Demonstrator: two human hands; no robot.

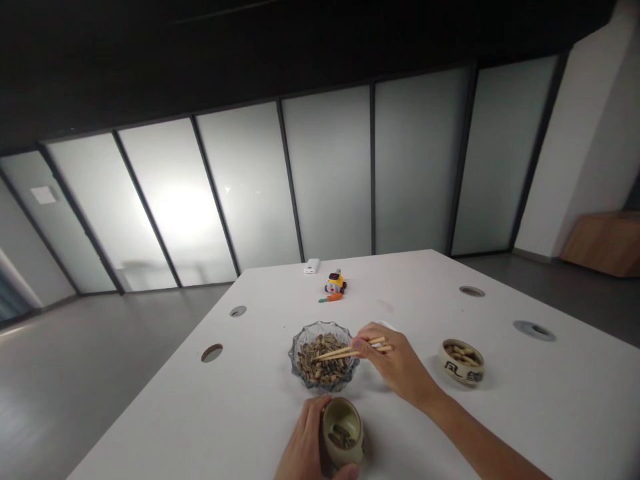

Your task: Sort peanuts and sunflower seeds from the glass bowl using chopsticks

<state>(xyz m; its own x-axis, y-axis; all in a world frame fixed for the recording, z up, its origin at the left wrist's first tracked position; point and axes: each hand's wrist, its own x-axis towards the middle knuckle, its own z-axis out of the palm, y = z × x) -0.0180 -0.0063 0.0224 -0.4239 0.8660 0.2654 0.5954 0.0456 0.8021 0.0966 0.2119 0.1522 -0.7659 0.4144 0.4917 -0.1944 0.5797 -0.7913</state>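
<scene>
My right hand (383, 353) is closed around a pair of wooden chopsticks (345, 351). Their tips reach into sunflower seeds (320, 370) heaped in a clear glass bowl (297, 328) with a scalloped rim. Whether a seed is pinched between the tips is too small to tell. Just in front of the bowl, my left hand (306, 440) grips a small ceramic cup (354, 413), thumb on the near side and fingers along its left. The cup tilts toward me, and a few seeds lie inside it.
Right of my forearm stands a ceramic bowl (463, 375) with dark characters, holding what look like peanuts. Behind the glass bowl are an orange carrot-shaped item (332, 298), a yellow toy vehicle (336, 283) and a white box-like device (311, 266). Round holes pierce the white table (240, 400).
</scene>
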